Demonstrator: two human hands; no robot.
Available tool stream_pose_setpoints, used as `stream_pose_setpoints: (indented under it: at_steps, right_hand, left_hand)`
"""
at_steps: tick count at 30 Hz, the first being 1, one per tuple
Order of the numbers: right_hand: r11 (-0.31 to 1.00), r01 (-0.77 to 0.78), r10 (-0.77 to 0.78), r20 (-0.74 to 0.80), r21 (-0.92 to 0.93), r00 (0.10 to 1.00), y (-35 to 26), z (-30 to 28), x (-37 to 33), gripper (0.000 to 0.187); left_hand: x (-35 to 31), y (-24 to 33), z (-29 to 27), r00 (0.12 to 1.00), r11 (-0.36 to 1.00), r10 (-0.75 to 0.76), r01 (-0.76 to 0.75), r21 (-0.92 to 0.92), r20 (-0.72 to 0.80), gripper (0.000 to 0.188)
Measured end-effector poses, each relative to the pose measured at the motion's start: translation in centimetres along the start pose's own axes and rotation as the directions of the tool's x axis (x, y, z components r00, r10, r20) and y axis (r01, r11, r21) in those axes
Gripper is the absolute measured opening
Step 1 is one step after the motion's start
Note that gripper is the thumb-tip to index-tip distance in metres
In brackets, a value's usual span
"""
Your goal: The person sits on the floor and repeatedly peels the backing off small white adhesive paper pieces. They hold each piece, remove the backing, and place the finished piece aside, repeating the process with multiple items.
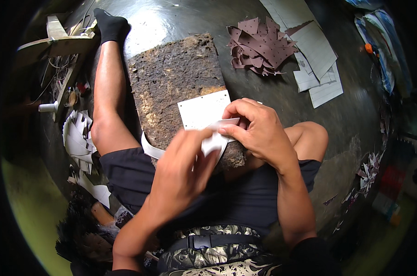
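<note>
A rough, worn brown block (174,69) lies between my legs. On its near right part rests a flat white piece with small dark holes (204,109) along its edges. My right hand (263,131) is closed in a pinch on a thin white cut piece (229,121), held just above the near edge of the holed one. Close by on the left, my left hand (183,156) is smeared by motion, so its grip cannot be made out. A curved white strip (151,148) sticks out beside it at the block's left edge.
Beyond the block, to the right, is a heap of brown dotted cut pieces (259,46), with pale flat sheets (326,92) beside it. White cut pieces (78,138) pile up left of my leg. A wooden frame with cables (56,46) stands at the far left.
</note>
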State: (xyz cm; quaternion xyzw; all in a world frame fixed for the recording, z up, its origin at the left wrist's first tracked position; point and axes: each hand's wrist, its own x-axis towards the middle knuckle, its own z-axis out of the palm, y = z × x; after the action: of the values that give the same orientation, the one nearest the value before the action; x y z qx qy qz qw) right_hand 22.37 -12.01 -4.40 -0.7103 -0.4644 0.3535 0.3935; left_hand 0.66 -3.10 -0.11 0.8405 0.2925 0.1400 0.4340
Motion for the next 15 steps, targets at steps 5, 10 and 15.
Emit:
stream_pose_setpoints:
  at_steps: [5,10,15]
  right_hand:
    - [0.901,-0.197,0.242,-0.070,0.387,0.968,0.9,1.0,-0.4,0.017]
    - [0.806,-0.118,0.215,-0.102,0.580,0.971,2.5,1.6,-1.2,0.019]
    - [0.749,-0.163,0.258,-0.055,0.642,0.965,3.4,1.4,-0.8,0.016]
  left_hand:
    - [3.9,-3.2,2.3,0.994,0.994,0.107,-0.106,0.039,-0.013,0.044]
    - [3.5,-2.0,2.6,1.000,1.000,-0.008,0.008,0.013,-0.007,0.039]
    - [5.0,-2.6,3.8,0.994,0.996,0.084,-0.082,0.023,-0.071,0.033]
